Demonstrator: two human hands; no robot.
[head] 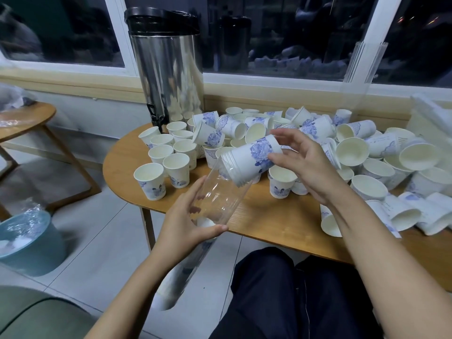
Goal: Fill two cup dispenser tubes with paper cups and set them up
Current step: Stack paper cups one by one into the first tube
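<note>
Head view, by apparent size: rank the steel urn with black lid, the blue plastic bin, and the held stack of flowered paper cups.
1. Steel urn with black lid.
2-3. Blue plastic bin and stack of flowered paper cups look alike; bin cropped, stack nearer.

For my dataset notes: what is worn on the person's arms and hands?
Nothing visible. The left hand and right hand have no gloves, and no ring, watch or bracelet shows. The arms behind them are bare, with no sleeves in view.

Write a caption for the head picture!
Right hand feeds a stack of white blue-flowered paper cups into the clear plastic tube in the left hand.
</note>
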